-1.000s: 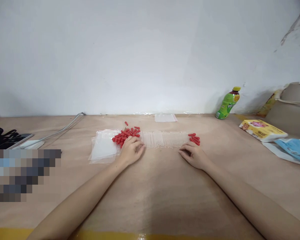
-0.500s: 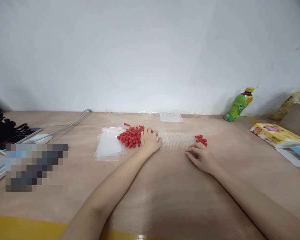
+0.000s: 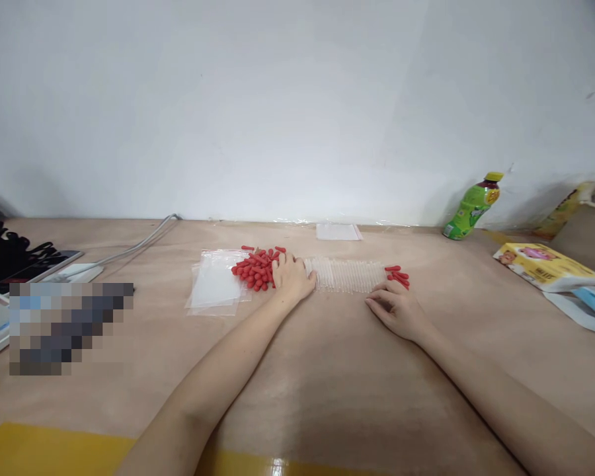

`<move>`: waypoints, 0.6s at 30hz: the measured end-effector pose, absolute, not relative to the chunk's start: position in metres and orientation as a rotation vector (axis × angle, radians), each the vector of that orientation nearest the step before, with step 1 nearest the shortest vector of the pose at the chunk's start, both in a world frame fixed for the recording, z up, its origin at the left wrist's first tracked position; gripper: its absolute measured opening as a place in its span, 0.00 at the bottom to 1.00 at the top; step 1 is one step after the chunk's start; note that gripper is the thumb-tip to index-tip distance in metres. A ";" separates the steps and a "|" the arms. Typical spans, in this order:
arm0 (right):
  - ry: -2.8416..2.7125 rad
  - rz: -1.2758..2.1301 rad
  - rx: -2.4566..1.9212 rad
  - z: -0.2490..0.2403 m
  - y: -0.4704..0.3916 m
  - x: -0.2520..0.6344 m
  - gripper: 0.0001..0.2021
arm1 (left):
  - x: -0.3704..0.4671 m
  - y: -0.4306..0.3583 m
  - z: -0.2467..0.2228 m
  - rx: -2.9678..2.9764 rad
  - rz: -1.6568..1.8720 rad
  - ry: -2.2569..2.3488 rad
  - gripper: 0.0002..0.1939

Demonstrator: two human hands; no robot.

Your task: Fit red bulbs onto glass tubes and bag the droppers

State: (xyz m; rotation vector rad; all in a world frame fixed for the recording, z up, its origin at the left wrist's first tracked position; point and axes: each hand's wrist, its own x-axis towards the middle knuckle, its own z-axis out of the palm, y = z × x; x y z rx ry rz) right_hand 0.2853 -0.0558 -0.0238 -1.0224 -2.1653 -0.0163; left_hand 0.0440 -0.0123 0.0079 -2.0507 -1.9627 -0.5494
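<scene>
My left hand (image 3: 293, 277) lies palm down between a heap of small red pear-shaped pieces (image 3: 256, 270) and a row of thin clear tubes (image 3: 347, 275). Its fingers are spread, reaching over the heap's right edge, and the thumb lies by the row's left end. What is under the palm is hidden. My right hand (image 3: 395, 309) rests on its side at the row's right end, fingers loosely curled, with a hollow between thumb and fingers and nothing visible in it. Several red pieces (image 3: 398, 276) lie just beyond its knuckles.
Clear plastic zip bags (image 3: 215, 283) lie left of the heap; another bag (image 3: 338, 231) is near the wall. At right stand a green drink bottle (image 3: 472, 206) and a yellow tissue pack (image 3: 545, 266). A grey cable (image 3: 143, 243) and black items (image 3: 4, 248) occupy the left.
The view has shifted very slightly. My left hand has edged a little to the left against the tubes, while my right hand stays almost where it was.
</scene>
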 end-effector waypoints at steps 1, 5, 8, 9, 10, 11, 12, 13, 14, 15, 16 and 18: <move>-2.163 -0.018 -1.023 -0.024 -0.056 0.285 0.07 | 0.045 -0.012 0.009 -2.042 -0.517 -1.990 0.18; -2.158 -0.019 -1.031 -0.023 -0.056 0.285 0.07 | 0.048 -0.009 0.013 -2.033 -0.400 -2.053 0.21; -2.153 -0.020 -1.043 -0.022 -0.057 0.284 0.07 | 0.050 -0.007 0.016 -2.024 -0.349 -2.072 0.23; -2.155 -0.019 -1.044 -0.022 -0.057 0.284 0.07 | 0.050 -0.006 0.016 -2.025 -0.343 -2.080 0.23; -2.157 -0.019 -1.044 -0.022 -0.057 0.284 0.07 | 0.050 -0.005 0.017 -2.028 -0.341 -2.090 0.23; -2.158 -0.019 -1.044 -0.022 -0.057 0.284 0.07 | 0.050 -0.004 0.017 -2.029 -0.344 -2.103 0.24; -2.159 -0.020 -1.043 -0.022 -0.057 0.284 0.07 | 0.049 -0.003 0.017 -2.026 -0.348 -2.121 0.24; -2.159 -0.020 -1.041 -0.022 -0.057 0.284 0.07 | 0.049 -0.003 0.017 -2.023 -0.351 -2.140 0.24; -2.160 -0.021 -1.041 -0.022 -0.057 0.283 0.07 | 0.049 -0.002 0.016 -2.018 -0.352 -2.159 0.24; -2.157 -0.025 -1.040 -0.023 -0.056 0.283 0.07 | 0.048 -0.002 0.016 -2.014 -0.351 -2.175 0.25; -2.151 -0.032 -1.040 -0.023 -0.056 0.283 0.07 | 0.048 -0.001 0.016 -2.011 -0.351 -2.187 0.25; -2.114 -0.064 -1.045 -0.024 -0.054 0.284 0.07 | 0.047 -0.001 0.016 -2.009 -0.355 -2.194 0.24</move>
